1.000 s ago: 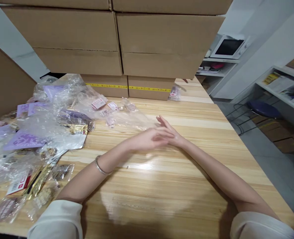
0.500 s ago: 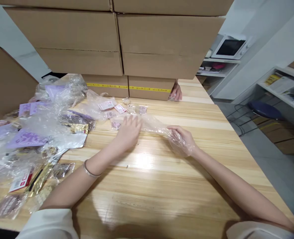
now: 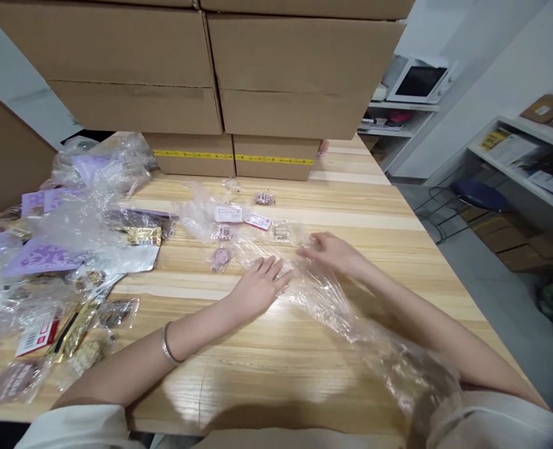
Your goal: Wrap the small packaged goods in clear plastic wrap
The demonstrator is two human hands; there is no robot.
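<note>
A long, crumpled clear plastic bag (image 3: 332, 305) stretches across the wooden table from beneath my hands toward my right sleeve. My left hand (image 3: 260, 287) rests on its far part, palm down, with the fingers spread. At the bag's right side is my right hand (image 3: 337, 252), its fingers loosely bent and apart, touching the film. Just beyond my hands lie a white label card (image 3: 228, 214), a red-edged card (image 3: 258, 221) and small wrapped packets, among them a round purple packet (image 3: 221, 257) and a clear packet (image 3: 282, 231).
Stacked cardboard boxes (image 3: 281, 106) stand at the far side, the lower ones bearing yellow tape. Heaped plastic bags (image 3: 84, 218), purple cards and gold packets cover the table's left. Part of another person's hand (image 3: 323, 147) shows beside the boxes. A blue stool (image 3: 480, 194) stands at right.
The bag now trails toward my body at right. My left hand has come nearer and rightward, its fingers now spread. Cards and packets have shifted; the other person's hand has mostly withdrawn behind the boxes.
</note>
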